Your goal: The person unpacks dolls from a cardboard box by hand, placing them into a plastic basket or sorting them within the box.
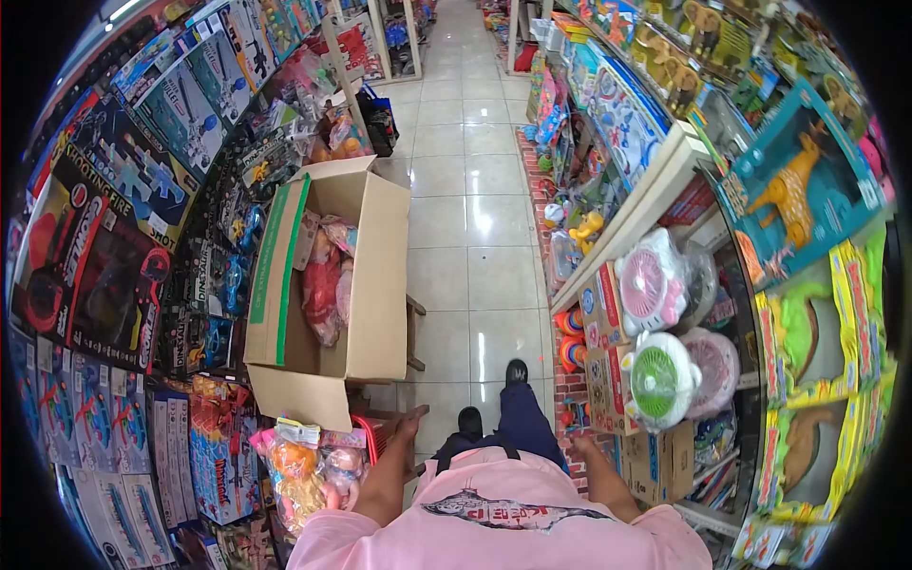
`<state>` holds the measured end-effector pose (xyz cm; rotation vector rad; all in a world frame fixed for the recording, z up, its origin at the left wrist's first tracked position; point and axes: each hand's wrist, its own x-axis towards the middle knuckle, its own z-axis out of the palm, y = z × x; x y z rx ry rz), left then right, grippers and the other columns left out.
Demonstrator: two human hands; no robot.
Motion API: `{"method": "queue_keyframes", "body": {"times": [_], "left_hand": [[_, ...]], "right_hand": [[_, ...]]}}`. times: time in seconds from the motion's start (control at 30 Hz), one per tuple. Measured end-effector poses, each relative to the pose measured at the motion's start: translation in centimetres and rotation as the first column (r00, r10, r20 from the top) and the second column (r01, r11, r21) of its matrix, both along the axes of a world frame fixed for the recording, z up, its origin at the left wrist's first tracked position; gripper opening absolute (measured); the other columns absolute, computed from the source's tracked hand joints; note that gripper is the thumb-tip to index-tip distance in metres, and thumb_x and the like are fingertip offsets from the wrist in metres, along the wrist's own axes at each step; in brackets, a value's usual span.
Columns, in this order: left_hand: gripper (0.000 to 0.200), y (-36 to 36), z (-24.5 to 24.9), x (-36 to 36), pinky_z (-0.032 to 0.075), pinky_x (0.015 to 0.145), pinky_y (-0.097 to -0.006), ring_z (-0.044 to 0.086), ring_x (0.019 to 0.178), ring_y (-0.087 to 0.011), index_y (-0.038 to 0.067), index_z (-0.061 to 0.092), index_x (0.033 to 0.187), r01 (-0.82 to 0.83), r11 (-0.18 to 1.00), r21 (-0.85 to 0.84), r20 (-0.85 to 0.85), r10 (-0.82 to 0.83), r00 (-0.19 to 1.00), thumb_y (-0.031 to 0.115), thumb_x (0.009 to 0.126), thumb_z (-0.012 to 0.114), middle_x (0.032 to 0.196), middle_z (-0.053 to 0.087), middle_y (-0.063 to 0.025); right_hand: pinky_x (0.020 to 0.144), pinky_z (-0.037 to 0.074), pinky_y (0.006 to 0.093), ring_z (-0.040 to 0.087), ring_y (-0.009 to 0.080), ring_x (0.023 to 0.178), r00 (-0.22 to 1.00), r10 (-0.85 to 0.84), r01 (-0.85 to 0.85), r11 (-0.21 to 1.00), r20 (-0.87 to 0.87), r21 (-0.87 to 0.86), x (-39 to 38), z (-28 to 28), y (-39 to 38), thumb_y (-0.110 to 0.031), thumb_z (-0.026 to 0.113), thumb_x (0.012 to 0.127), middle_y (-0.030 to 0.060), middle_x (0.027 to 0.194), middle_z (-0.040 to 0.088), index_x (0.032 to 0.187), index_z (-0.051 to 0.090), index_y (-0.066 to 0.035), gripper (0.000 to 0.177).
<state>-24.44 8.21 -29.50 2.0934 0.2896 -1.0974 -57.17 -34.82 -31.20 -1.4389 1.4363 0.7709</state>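
Note:
My left hand (409, 420) hangs low beside the cardboard box, with its fingers stretched out and nothing visible in them. Just left of that arm are a red plastic item (367, 435) and bagged dolls (309, 465). Ahead of the hand, the open cardboard box (380, 275) holds wrapped dolls in pink and red (325, 290). On the other side, my right hand (582, 445) hangs near the brick-patterned shelf base, close to a brown carton (655, 465). Its fingers are too small and foreshortened to make out.
A tiled aisle (463, 218) runs ahead between toy shelves. On the left stand boxed toy guns (128, 176). To the right are a pink fan (650, 285), a green-and-white fan (660, 382) and a boxed deer toy (798, 190). Wooden legs (415, 332) show beside the cardboard box.

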Motion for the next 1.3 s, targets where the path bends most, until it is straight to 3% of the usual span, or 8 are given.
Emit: {"method": "queue_keyframes", "body": {"times": [0.23,0.27,0.37,0.43,0.5,1.0,1.13,1.3], "left_hand": [[0.046,2.4,-6.3,-2.3,0.046,0.08,-0.0431,0.063,0.085,-0.0222,0.005,0.06,0.114,-0.229,0.973,-0.019,-0.328,0.211,0.921,0.045,0.094,0.049,0.106,0.066,-0.0093],[0.046,1.9,-5.5,-2.4,0.046,0.079,-0.043,0.063,0.084,-0.0216,0.005,0.059,0.115,-0.251,0.968,-0.002,-0.326,0.237,0.915,0.045,0.094,0.049,0.106,0.066,-0.0085],[0.046,-0.5,-2.4,-1.6,0.046,0.077,-0.0435,0.063,0.083,-0.0205,0.006,0.058,0.118,-0.308,0.95,0.061,-0.35,0.309,0.884,0.045,0.095,0.047,0.108,0.067,-0.0069],[0.047,-1.7,-2.0,-1.3,0.046,0.078,-0.0443,0.063,0.084,-0.0206,0.006,0.058,0.119,-0.344,0.934,0.096,-0.384,0.353,0.853,0.044,0.095,0.047,0.108,0.067,-0.0069],[0.046,-2.5,-2.6,-0.7,0.046,0.077,-0.0422,0.063,0.083,-0.0196,0.008,0.059,0.121,-0.533,0.846,0.019,-0.327,0.509,0.796,0.044,0.096,0.047,0.106,0.067,-0.0056],[0.043,-7.5,1.4,1.4,0.046,0.067,-0.0374,0.063,0.08,-0.0192,0.006,0.059,0.113,-0.751,0.655,0.088,-0.355,0.725,0.591,0.044,0.094,0.052,0.101,0.068,-0.0071],[0.039,-7.9,-0.6,-1.2,0.046,0.07,-0.0417,0.064,0.081,-0.0221,0.006,0.059,0.113,-0.884,0.464,0.057,-0.32,0.847,0.424,0.038,0.093,0.051,0.106,0.069,-0.0095],[0.038,-9.1,1.5,-3.4,0.046,0.082,-0.0441,0.063,0.093,-0.023,0.008,0.058,0.123,-0.995,0.1,0.01,-0.279,0.956,0.094,0.032,0.094,0.048,0.112,0.066,-0.0101]], "right_hand": [[0.073,0.056,0.0467,0.07,0.0294,0.078,0.918,0.333,-0.316,0.942,-0.217,0.113,10.7,2.3,-8.2,-0.045,0.058,0.09,0.0164,0.099,0.071,0.114,0.065,-0.01,0.043],[0.073,0.056,0.0487,0.07,0.0314,0.083,0.827,0.561,-0.562,0.821,0.044,0.097,11.6,-0.9,-10.9,-0.035,0.058,0.09,0.0165,0.101,0.07,0.114,0.066,-0.007,0.038],[0.076,0.057,0.0458,0.07,0.0328,0.087,0.973,-0.003,-0.01,0.998,0.232,0.055,18.5,-9.5,-15.0,-0.033,0.057,0.091,0.0203,0.105,0.069,0.107,0.069,-0.002,0.037],[0.074,0.057,0.0434,0.071,0.0312,0.078,0.753,0.657,-0.633,0.714,-0.025,-0.299,26.7,-4.7,-17.9,-0.036,0.057,0.091,0.0218,0.098,0.07,0.102,0.069,0.002,0.041],[0.052,0.052,0.0381,0.063,0.0249,0.056,0.811,0.534,-0.496,0.844,0.239,-0.204,32.7,-2.6,-19.7,-0.028,0.058,0.089,0.0136,0.069,0.064,0.097,0.068,0.0,0.031],[0.061,0.056,0.0415,0.071,0.0255,0.072,0.574,0.819,-0.818,0.573,-0.001,-0.052,55.4,4.1,-13.3,-0.036,0.056,0.089,0.0135,0.092,0.072,0.101,0.067,0.001,0.041],[0.061,0.056,0.0389,0.071,0.0233,0.074,0.385,0.923,-0.919,0.386,0.031,-0.076,59.7,3.7,-10.8,-0.037,0.056,0.09,0.0122,0.091,0.072,0.103,0.067,-0.001,0.039],[0.057,0.051,0.0405,0.068,0.0248,0.073,0.521,0.806,-0.822,0.562,0.283,-0.088,68.7,3.0,-9.1,-0.03,0.055,0.093,0.0115,0.095,0.07,0.118,0.059,-0.008,0.034]]}}
